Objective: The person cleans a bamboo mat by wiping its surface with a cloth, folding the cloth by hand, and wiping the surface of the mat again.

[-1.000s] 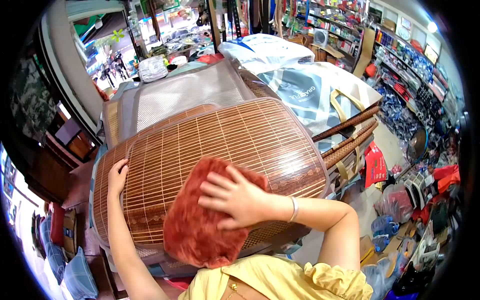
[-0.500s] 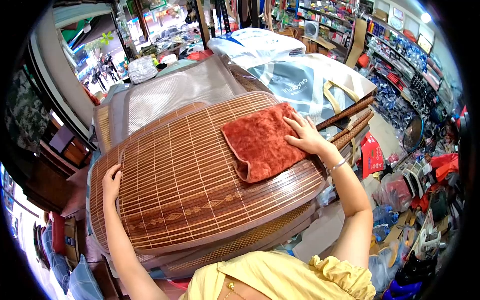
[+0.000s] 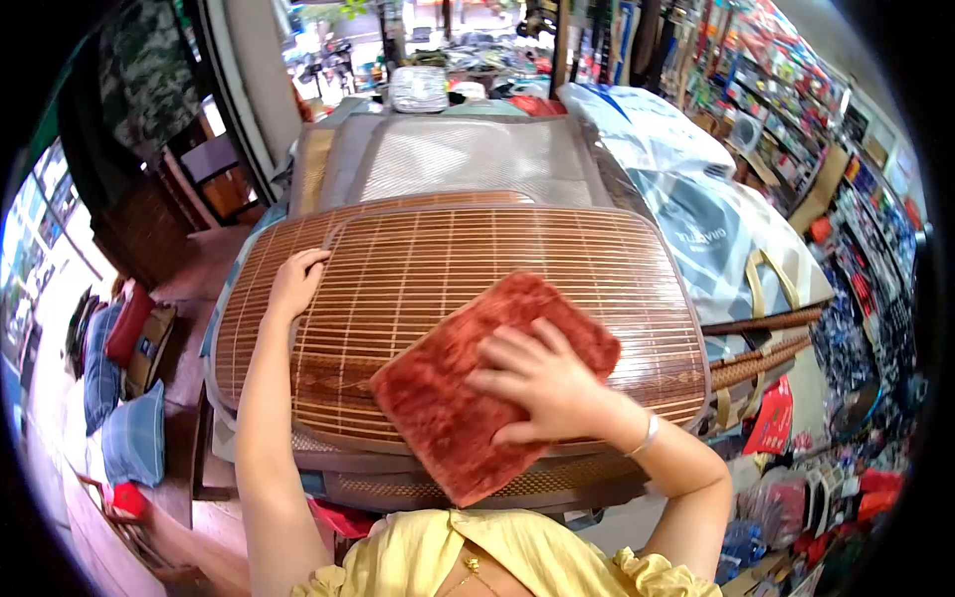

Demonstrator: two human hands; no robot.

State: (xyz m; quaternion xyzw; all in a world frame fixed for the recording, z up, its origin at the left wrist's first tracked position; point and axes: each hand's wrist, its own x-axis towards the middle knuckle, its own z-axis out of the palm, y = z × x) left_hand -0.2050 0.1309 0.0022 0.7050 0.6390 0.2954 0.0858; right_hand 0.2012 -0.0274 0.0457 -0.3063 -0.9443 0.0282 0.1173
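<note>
A slatted brown bamboo mat (image 3: 477, 239) lies on top of a stack of mats, its edges bound in grey-brown trim. My left hand (image 3: 295, 286) is at its left edge, fingers curled and closed on the trim. Over the front part of the mat lies a rust-red plush cloth (image 3: 428, 388), turned at an angle, one corner hanging past the front edge. My right hand (image 3: 532, 383) rests flat on this cloth with its fingers spread, slightly blurred by motion.
Behind the stack's top lies a grey mesh mat (image 3: 458, 159). Plastic-wrapped bags (image 3: 716, 234) and rolled mats (image 3: 761, 363) are at the right. A blue checked cushion (image 3: 134, 433) stands at the lower left. Crowded shelves (image 3: 865, 298) line the right side.
My right hand has moved the red cloth from the mat's right part toward its front and middle, and the cloth has turned. My left hand stays at the left edge; the view has swung left.
</note>
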